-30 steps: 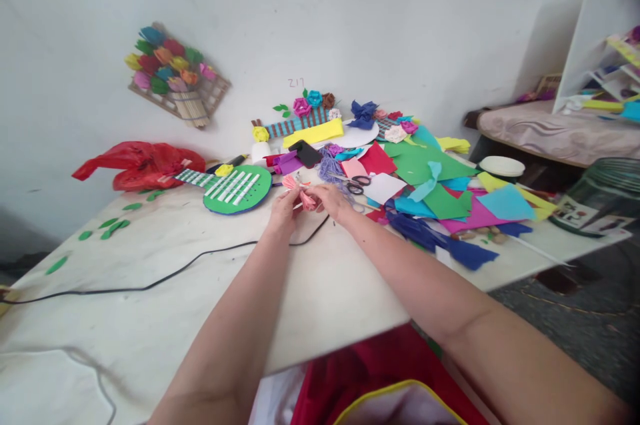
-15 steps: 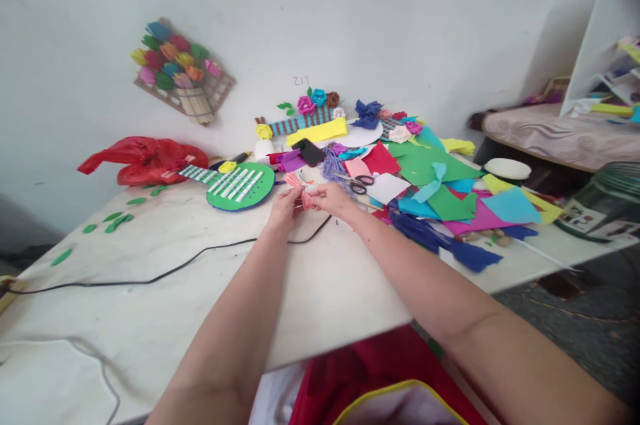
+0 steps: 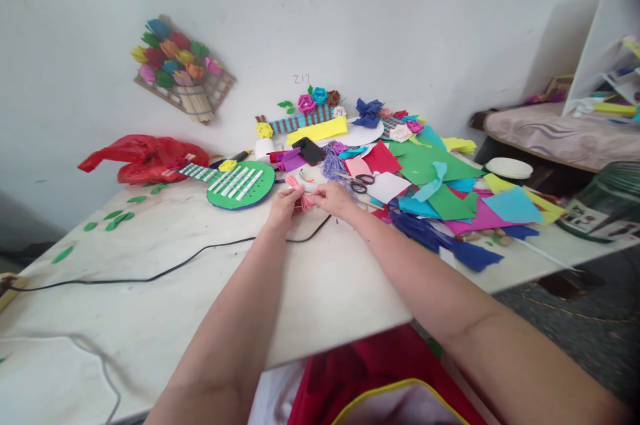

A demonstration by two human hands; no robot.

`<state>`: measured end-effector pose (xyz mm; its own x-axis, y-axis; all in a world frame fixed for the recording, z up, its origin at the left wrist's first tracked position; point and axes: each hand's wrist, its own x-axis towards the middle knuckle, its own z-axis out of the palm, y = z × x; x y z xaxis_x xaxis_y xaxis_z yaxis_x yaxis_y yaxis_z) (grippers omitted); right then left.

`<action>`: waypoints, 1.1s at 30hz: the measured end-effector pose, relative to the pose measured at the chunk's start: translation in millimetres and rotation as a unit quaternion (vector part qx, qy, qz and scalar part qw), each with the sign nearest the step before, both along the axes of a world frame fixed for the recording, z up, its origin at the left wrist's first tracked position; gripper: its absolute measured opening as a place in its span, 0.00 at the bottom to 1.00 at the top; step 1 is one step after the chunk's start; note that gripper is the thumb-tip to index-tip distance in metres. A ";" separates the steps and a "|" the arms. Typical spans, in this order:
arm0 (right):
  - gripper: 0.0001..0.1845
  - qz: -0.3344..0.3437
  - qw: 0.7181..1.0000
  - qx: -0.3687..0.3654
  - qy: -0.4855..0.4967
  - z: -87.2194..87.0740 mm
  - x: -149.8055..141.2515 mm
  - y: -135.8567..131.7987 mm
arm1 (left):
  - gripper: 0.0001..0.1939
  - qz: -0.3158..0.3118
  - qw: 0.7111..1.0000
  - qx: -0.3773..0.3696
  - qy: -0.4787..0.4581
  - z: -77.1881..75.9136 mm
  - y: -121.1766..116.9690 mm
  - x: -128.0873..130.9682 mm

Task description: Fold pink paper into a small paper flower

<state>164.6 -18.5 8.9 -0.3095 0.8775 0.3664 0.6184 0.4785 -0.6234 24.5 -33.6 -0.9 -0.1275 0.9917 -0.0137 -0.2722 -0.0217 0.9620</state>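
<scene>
Over the table, my left hand (image 3: 283, 202) is closed on the left side of a salmon-pink fringed bundle (image 3: 303, 199), whose strands fan out above and below the fingers. Whether it is paper or yarn I cannot tell. My right hand (image 3: 330, 199) pinches at the bundle's right side, with thumb and fingertips together. Just beyond the hands lie dark-handled scissors (image 3: 361, 183) and loose purple yarn (image 3: 334, 165). A green guitar-shaped craft piece (image 3: 241, 185) with white strips rests left of my left hand.
Coloured paper sheets (image 3: 440, 168) cover the table's right side. A black phone (image 3: 309, 151) and a red plastic bag (image 3: 150, 158) lie toward the wall. A black cable (image 3: 193, 257) crosses the table below my hands. A glass jar (image 3: 603, 201) stands at the right edge.
The pink bundle shows a little more between my hands, its upper strands more fanned out. Both hands stay almost in the same place.
</scene>
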 end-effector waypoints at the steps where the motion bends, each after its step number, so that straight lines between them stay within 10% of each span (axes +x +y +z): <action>1: 0.10 0.016 1.000 -0.006 0.003 -0.3 0.8 0.3 | 0.13 0.007 1.000 -0.004 -0.009 0.6 0.0 -0.3; 17: 0.14 0.070 0.982 0.162 -0.069 -3.0 0.7 -2.1 | 0.08 0.021 0.998 -0.009 -0.058 1.7 0.8 -5.0; 33: 0.20 0.081 0.980 0.167 -0.078 -5.0 3.1 -0.6 | 0.09 0.009 0.999 -0.009 -0.051 -1.5 3.7 -8.2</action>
